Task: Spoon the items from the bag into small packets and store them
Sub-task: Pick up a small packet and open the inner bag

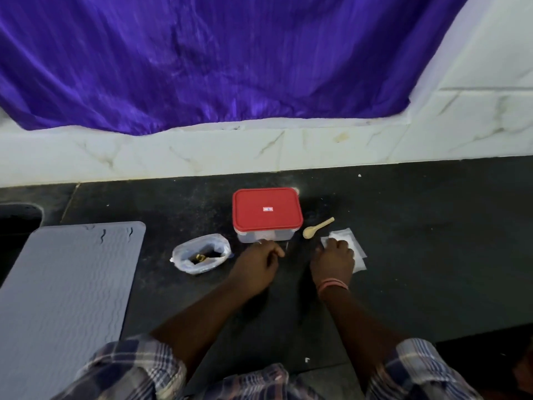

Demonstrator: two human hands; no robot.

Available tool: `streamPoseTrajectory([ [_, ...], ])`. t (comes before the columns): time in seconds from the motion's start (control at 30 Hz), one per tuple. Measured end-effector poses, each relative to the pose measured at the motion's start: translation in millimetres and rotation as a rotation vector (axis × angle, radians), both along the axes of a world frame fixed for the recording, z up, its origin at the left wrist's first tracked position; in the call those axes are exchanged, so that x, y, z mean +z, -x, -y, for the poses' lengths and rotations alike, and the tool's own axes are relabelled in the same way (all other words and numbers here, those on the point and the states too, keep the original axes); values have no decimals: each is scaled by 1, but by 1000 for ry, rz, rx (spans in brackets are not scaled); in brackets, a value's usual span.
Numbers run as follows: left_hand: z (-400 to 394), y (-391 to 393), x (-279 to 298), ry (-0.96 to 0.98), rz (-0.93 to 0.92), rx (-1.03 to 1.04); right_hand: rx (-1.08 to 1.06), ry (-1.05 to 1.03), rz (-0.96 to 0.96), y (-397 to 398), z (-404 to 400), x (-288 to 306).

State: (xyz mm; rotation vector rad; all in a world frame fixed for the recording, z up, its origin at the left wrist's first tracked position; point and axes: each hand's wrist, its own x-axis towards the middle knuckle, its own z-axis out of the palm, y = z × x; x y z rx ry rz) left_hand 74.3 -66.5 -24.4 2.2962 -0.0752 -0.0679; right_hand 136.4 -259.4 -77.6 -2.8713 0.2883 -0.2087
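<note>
The right hand [334, 259] lies on a stack of small clear packets [350, 246] on the dark counter [432, 255], hiding much of them; whether its fingers pinch one or just press cannot be told. The left hand [256, 262] rests with fingers loosely curled, seemingly holding nothing, just before a red-lidded box [266, 210]. An open plastic bag [202, 252] sits left, its dark contents unclear. A wooden spoon [317, 228] lies between box and packets.
</note>
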Motion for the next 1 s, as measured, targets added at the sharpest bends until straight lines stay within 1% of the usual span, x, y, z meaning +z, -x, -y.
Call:
streamPoseTrajectory([
  [0.07,18,-9,-4,24,-168,-95,-7,65,-141,3,27,-7],
  [0.13,32,-16,-7,28,-282,-139,43,85,-242,3,45,-10],
  [0.2,43,-19,-9,32,-368,-151,59,63,-294,1,54,-8],
  [0.27,51,-19,-12,58,-438,-132,27,11,-313,-1,57,-6],
  [0.33,57,-18,-13,68,-478,-98,-12,-54,-260,-2,59,-6],
  [0.4,63,-18,-14,91,-507,-43,-46,-166,-113,4,58,-4],
  [0.47,69,-19,-15,154,-528,29,-104,-181,18,12,55,3],
  [0.53,76,-23,-13,281,-548,129,-143,-155,103,19,55,10],
  [0.63,86,-31,-4,522,-570,264,-10,-159,172,27,58,10],
  [0.7,91,-36,1,689,-615,292,41,-156,127,34,63,6],
  [0.73,93,-38,4,753,-647,298,53,-144,62,36,67,5],
  [0.8,98,-38,4,821,-708,315,87,-71,-74,37,78,-1],
  [0.83,100,-37,4,829,-738,317,96,-43,-136,35,84,-3],
  [0.9,101,-31,1,808,-792,306,64,-84,-189,31,89,-3],
  [1.0,97,-23,-1,793,-842,317,15,-230,-145,24,84,-3],
])
